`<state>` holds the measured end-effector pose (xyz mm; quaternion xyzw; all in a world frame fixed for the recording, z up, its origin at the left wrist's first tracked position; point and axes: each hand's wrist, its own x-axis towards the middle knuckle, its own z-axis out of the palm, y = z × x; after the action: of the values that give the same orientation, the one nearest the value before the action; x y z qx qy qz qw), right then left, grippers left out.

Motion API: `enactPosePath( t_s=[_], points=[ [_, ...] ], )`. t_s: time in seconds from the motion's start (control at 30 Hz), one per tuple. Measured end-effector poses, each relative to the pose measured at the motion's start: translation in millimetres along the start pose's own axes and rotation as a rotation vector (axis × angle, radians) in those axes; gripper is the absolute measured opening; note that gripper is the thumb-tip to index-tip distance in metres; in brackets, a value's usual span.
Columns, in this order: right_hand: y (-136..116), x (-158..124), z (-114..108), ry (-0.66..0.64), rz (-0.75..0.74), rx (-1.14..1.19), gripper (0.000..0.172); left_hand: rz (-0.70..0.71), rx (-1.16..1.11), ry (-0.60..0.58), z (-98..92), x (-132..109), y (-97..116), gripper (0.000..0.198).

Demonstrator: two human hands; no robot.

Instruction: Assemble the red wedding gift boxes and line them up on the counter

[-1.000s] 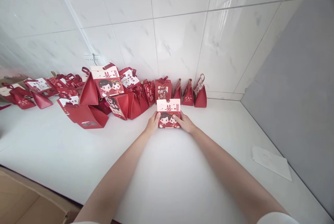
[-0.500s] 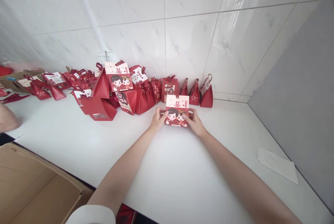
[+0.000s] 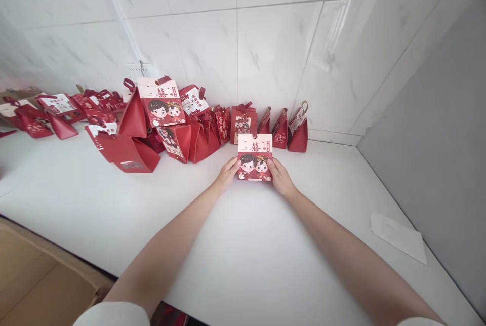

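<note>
Between my two hands is a red and cream gift box (image 3: 255, 158) with two cartoon faces and a red character printed on its front. My left hand (image 3: 229, 170) grips its left side, thumb on the front edge. On the right side my right hand (image 3: 279, 174) holds it the same way; the fingers behind the box are hidden. Directly behind it stands a red gift box with a ribbon loop (image 3: 243, 117), partly covered. A matching cartoon-face box (image 3: 162, 106) rests on top of the pile to the left.
Several red boxes, such as a tapered one (image 3: 298, 136), line the tiled wall (image 3: 277, 37). A white card (image 3: 398, 237) lies at the right of the white table (image 3: 266, 260). An open cardboard carton (image 3: 45, 285) stands at the lower left, beside the table edge.
My right thumb has shifted from the printed front to the box's right edge. The view has turned slightly, and the other person's arm at the left has mostly left it.
</note>
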<state>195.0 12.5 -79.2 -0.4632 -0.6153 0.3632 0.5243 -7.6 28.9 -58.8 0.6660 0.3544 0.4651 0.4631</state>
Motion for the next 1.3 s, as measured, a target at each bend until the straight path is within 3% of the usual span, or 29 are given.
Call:
enactPosePath(
  t_s=[0.17,0.23,0.37,0.43,0.5,0.57,0.7,0.8,0.93,1.1,1.17,1.3],
  points=[
    [-12,-6,3,0.031,-0.044,-0.077,0.045,0.046,0.109,0.174,2.0,2,-3,0.046],
    [-21,-12,6,0.057,-0.097,-0.168,0.049,0.095,0.220,0.228,4.0,-1,-1,0.055],
    [-38,-22,10,0.086,-0.260,-0.378,0.059,0.123,0.520,0.066,6.7,-6,2,0.092],
    [-41,-25,9,0.057,-0.309,-0.400,0.061,0.098,0.525,-0.019,6.2,-6,0,0.101],
    [-41,-25,9,0.045,-0.290,-0.349,0.065,0.096,0.460,-0.016,5.4,-5,-2,0.096],
    [-38,-24,9,0.091,-0.231,-0.291,0.065,0.127,0.396,0.068,5.2,-4,-2,0.085],
    [-30,-20,14,0.126,-0.197,-0.406,0.029,0.239,0.474,0.247,7.6,-5,5,0.086],
    [-26,-18,16,0.115,-0.233,-0.465,0.032,0.292,0.547,0.297,10.5,-8,11,0.088],
    [-28,-20,14,0.133,-0.283,-0.467,0.031,0.332,0.516,0.241,12.2,-8,11,0.082],
    [-38,-23,18,0.176,-0.344,-0.280,0.025,0.390,0.246,0.111,7.4,-3,5,0.071],
    [-39,-24,21,0.191,-0.333,-0.226,0.035,0.423,0.322,0.150,3.9,-3,8,0.074],
    [-37,-24,22,0.191,-0.189,-0.433,0.026,0.429,0.695,0.270,2.8,-7,18,0.094]
  ],
)
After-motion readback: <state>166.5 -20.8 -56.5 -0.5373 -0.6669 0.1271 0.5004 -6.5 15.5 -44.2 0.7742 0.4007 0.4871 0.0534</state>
